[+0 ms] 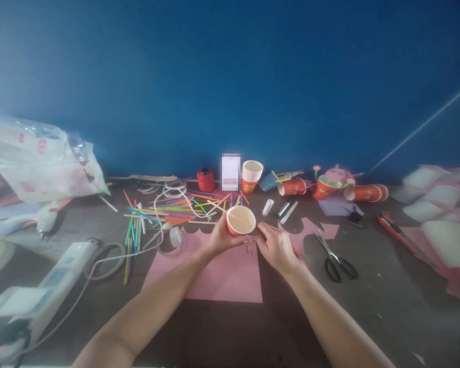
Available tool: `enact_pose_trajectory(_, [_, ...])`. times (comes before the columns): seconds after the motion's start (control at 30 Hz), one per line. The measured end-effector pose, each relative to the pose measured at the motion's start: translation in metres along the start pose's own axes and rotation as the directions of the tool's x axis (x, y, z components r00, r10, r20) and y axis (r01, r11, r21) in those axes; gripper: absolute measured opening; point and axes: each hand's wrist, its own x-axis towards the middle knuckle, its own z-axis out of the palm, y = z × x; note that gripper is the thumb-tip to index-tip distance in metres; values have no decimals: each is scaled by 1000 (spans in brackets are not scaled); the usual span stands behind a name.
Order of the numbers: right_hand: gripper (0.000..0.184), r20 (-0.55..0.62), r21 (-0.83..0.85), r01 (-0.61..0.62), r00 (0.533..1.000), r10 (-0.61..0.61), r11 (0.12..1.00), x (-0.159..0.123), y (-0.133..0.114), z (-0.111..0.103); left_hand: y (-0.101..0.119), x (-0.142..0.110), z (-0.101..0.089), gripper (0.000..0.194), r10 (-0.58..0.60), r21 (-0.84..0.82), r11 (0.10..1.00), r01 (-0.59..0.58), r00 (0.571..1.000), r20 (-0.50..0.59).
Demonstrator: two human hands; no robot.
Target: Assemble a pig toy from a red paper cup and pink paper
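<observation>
The left hand grips 1 paper cup, fingers curled round its side — its open mouth faces up, above the far part of the pink paper. The right hand is just to the right of the cup, fingers bent and bunched close; whether they pinch anything, I cannot tell. Right of the cup lie 1 pair of scissors; behind it — a stack of cups.

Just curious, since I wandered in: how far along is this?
Partway, I think. The pink paper already has cut edges. The left hand holds a paper cup, the right hand beside it. Seemingly left: the stacked paper cups and loose straws, neither in hand.
</observation>
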Motion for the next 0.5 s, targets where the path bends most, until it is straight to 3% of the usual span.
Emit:
enact_pose_trajectory(0.17, [31, 192, 210, -159, 974, 119, 965, -3, -7, 1, 1, -3, 0, 68, 71, 171, 984, -57, 995, -75])
enact_pose_trajectory(0.33, [17, 157, 287, -198, 975, 158, 937, -5, -12, -3, 4, -5, 3, 57, 115, 165, 982, -96, 987, -109])
enact_pose_trajectory(0.5, [25, 266, 397, -237, 954, 136, 887, -4, -8, -9, 6, -5, 2, 62, 95, 150, 985, -80, 991, -98])
